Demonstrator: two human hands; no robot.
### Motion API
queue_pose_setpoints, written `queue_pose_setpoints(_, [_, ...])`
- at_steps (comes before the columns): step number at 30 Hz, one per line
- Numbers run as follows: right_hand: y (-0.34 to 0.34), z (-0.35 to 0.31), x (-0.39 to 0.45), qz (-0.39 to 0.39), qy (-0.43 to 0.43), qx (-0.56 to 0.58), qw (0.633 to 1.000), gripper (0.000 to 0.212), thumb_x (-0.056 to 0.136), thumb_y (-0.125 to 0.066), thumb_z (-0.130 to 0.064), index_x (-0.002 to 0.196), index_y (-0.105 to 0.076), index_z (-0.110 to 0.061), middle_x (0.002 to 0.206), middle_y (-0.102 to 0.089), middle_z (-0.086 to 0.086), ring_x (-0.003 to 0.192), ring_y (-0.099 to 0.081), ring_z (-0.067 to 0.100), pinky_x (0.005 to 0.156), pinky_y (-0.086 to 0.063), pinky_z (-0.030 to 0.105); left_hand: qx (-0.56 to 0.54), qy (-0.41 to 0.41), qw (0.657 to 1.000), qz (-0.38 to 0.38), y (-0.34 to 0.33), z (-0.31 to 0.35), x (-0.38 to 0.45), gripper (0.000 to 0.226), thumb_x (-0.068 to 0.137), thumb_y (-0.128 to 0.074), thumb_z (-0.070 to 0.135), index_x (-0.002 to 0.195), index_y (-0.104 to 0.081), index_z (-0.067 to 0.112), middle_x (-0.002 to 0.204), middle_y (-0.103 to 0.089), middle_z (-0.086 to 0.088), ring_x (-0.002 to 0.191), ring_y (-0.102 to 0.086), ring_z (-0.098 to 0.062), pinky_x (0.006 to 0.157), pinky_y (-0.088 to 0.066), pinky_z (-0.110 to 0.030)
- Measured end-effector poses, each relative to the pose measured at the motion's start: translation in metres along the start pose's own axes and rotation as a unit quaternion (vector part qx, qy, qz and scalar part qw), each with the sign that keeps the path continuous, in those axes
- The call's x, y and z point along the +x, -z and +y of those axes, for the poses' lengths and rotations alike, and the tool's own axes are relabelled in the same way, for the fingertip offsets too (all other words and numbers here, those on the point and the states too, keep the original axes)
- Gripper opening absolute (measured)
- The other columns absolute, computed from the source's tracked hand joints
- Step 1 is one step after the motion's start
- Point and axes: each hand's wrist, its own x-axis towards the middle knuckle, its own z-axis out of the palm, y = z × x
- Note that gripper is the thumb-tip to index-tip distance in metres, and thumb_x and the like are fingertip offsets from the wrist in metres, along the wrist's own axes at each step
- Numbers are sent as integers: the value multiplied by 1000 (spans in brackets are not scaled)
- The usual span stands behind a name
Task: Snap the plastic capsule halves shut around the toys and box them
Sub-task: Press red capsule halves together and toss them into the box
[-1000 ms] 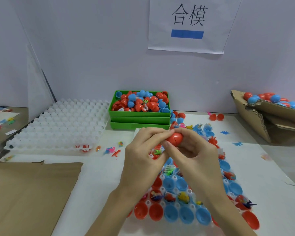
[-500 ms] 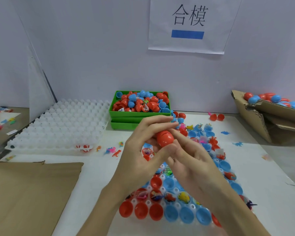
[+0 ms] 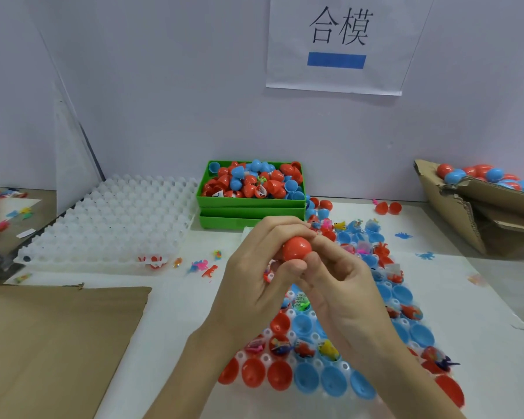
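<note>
Both hands wrapped round one round red plastic capsule (image 3: 296, 248) at frame centre: left hand (image 3: 254, 285) curled over its top and near side, right hand (image 3: 342, 285) gripping from the right, thumb under. Seam hidden, so unclear whether fully clicked. Best squeezed evenly along the axis, halves square, until the rim seats all round; no toy limb caught in the joint. Then over to the brown cardboard box (image 3: 454, 207) of finished capsules, upper right. Open filled halves waiting in the white moulded tray (image 3: 321, 337) below.
</note>
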Motion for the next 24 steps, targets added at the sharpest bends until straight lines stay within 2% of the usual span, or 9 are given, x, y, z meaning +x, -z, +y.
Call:
queue_pose_setpoints(3, [0, -2, 0, 7, 10, -11, 1000, 60, 75, -84, -61, 120, -76, -22, 117, -75, 11, 115, -71, 31, 96, -58, 33, -55, 17, 998, 0, -7, 7, 0, 50, 111, -35, 46, 124, -65, 8, 124, -66, 0, 122, -63, -25, 101, -50, -30])
queue_pose_setpoints(5, [1, -4, 0, 9, 22, -30, 999, 56, 80, -81, -56, 122, -74, -20, 118, -75, 11, 116, -70, 30, 98, -57, 34, -99, 40, 994, -9, -10, 9, -2, 42, 113, -35, 36, 130, -61, 9, 130, -64, -2, 129, -59, -29, 107, -48, -36])
queue_pose_setpoints(9, [1, -13, 0, 4, 63, -69, 996, 31, 87, -76, -33, 117, -76, -35, 117, -77, 1, 113, -72, 19, 91, -57, 20, -163, 91, 981, -48, -5, 9, -3, 37, 113, -33, 23, 140, -56, 13, 149, -55, -4, 147, -43, -30, 119, -41, -40])
queue_pose_setpoints(12, [0, -18, -2, -15, 104, -114, 988, 32, 89, -73, -28, 119, -74, -40, 115, -77, -6, 110, -73, 14, 88, -57, 18, -202, 103, 971, -82, -4, 9, -5, 40, 112, -31, 25, 146, -50, 14, 154, -51, -2, 150, -41, -27, 120, -39, -37])
queue_pose_setpoints(15, [0, -18, -3, -8, 125, -129, 984, 39, 86, -80, -27, 124, -70, -28, 114, -77, -7, 107, -74, 13, 87, -58, 19, -218, 103, 966, -93, -5, 11, -7, 47, 112, -29, 43, 153, -45, 28, 156, -49, 10, 151, -39, -15, 117, -38, -23])
queue_pose_setpoints(18, [2, -18, -3, 20, 153, -149, 977, 37, 80, -79, -29, 116, -72, -25, 105, -79, -5, 98, -76, 16, 82, -60, 20, -204, 94, 971, -83, -9, 11, -6, 50, 110, -27, 52, 155, -43, 38, 156, -47, 23, 149, -38, -4, 114, -35, -13])
queue_pose_setpoints(21, [5, -14, -1, 54, 168, -185, 967, 33, 82, -84, -32, 109, -73, -18, 99, -77, -1, 94, -76, 23, 80, -62, 27, -170, 82, 981, -35, -13, 10, -5, 43, 113, -32, 40, 153, -47, 36, 150, -54, 18, 144, -47, -11, 111, -41, -16])
queue_pose_setpoints(24, [9, -9, 1, 96, 181, -250, 946, 36, 80, -84, -33, 109, -70, -17, 98, -75, -7, 92, -75, 20, 79, -61, 25, -140, 106, 983, 55, -11, 9, -4, 26, 111, -48, 30, 130, -64, 24, 121, -71, 9, 113, -69, -17, 88, -56, -19])
